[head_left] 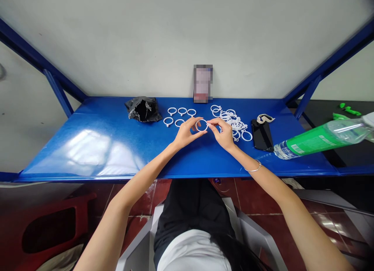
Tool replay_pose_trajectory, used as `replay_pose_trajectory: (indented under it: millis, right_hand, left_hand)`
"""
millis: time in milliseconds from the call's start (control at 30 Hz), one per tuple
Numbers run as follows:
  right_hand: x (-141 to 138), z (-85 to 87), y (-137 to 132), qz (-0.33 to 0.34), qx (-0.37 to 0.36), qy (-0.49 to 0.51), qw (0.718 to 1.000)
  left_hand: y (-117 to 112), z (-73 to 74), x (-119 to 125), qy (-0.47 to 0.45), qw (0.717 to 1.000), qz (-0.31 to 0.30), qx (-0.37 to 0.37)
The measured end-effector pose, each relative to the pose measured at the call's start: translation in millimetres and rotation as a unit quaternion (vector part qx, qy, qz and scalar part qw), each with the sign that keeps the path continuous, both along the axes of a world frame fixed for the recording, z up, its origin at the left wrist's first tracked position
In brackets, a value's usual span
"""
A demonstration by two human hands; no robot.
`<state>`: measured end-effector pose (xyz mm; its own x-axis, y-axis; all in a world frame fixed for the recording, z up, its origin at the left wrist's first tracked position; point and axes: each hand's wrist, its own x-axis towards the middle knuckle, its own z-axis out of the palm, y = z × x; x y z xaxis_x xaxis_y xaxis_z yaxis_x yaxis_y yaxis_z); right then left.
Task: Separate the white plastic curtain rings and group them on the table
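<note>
A: What are the hands doing?

B: Both are up over the middle of the blue table [96, 146], pinching one white ring [201, 125] between them. The left hand [184, 134] grips the ring's left edge with thumb and fingertips; the right hand [223, 134] grips its right edge the same way. The ring is held just above the tabletop, a little far of centre.

A: So neither hand is loose?

B: No, both are closed on that ring. There is a thin bracelet [253, 169] on the right wrist.

A: What lies around them?

B: Just left and far of the left hand, a small group of separate rings [181, 111] is laid out in two short rows flat on the table. On the right, just beside and partly behind the right hand, sits a tangled heap of rings [233, 121], with one lying at its near right edge.

A: Anything else on the table?

B: A crumpled black bag [143, 109] on the far left of the rings. A phone [202, 83] stands upright against the wall at the far edge, its screen blurred. To the right of the heap a dark flat phone [262, 135] lies on the table, with a small beige object [264, 118] at its far end. A clear bottle with a green label [321, 139] lies at the right end, reaching past the table's edge
</note>
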<state>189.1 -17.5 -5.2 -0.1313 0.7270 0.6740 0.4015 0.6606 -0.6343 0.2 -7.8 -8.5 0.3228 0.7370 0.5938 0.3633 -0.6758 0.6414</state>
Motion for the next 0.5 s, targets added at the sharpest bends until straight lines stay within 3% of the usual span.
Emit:
replay_pose_trajectory:
  millis: [500]
  right_hand:
    - [0.4,-0.5,0.6,0.014,0.004,0.025,1.000]
  left_hand:
    - [0.0,-4.9,-1.1,0.027,0.999,-0.001,0.040]
